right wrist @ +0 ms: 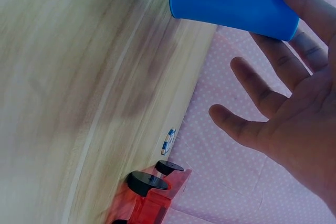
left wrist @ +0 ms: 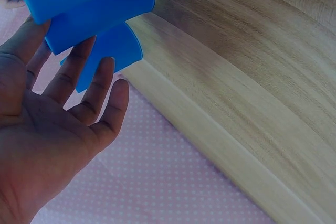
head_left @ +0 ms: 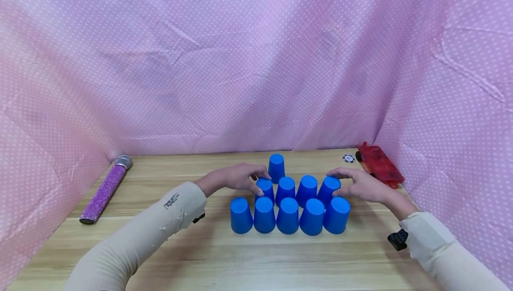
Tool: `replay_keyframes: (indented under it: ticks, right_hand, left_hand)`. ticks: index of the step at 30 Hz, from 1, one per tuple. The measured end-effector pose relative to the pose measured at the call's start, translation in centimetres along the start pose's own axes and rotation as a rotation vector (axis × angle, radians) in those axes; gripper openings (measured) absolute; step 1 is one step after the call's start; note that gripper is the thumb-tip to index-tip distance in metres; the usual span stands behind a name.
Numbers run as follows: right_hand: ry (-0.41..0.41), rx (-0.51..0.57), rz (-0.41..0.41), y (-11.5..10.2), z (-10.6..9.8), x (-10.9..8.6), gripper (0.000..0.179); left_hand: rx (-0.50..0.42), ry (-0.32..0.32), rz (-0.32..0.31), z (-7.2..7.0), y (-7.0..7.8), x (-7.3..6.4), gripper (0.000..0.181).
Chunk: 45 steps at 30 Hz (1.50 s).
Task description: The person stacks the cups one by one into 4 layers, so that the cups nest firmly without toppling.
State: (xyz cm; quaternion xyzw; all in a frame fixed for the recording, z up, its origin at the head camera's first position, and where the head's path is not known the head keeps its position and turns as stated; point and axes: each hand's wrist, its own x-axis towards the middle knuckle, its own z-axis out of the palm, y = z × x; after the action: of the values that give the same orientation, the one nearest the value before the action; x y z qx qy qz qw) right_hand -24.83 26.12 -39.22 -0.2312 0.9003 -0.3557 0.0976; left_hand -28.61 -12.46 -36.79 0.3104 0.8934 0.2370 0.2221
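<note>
Several blue cups stand upside down in rows on the wooden table. The front row holds several cups (head_left: 287, 216); behind it is a shorter row, and farther back one single cup (head_left: 276, 168). My left hand (head_left: 242, 177) pinches the left end cup (head_left: 263, 185) of the second row near its top, thumb toward me and fingers behind. At the other end of that row, my right hand (head_left: 362, 186) grips the right end cup (head_left: 328, 187) between thumb and fingers. In the right wrist view, two fingers of that hand (right wrist: 283, 98) extend free of the cup (right wrist: 233, 3).
A purple glittery microphone (head_left: 105, 191) lies at the table's left side. A red see-through toy car (head_left: 380, 164) sits at the back right corner, with a poker chip (head_left: 348, 159) beside it. Pink dotted cloth (head_left: 248, 68) hangs around the table's back and sides.
</note>
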Motion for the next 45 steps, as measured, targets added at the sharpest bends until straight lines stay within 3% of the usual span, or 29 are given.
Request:
replay_keyframes:
  ticks: [30, 45]
  right_hand:
    - [-0.011, 0.02, -0.012, 0.1, -0.4, 0.0, 0.057]
    - [0.023, -0.088, 0.052, -1.2, -2.5, 1.5, 0.064]
  left_hand:
    - [-0.023, -0.002, -0.034, 0.2, 0.1, 0.1, 0.037]
    - [-0.004, -0.006, -0.022, -0.1, 0.3, 0.3, 0.036]
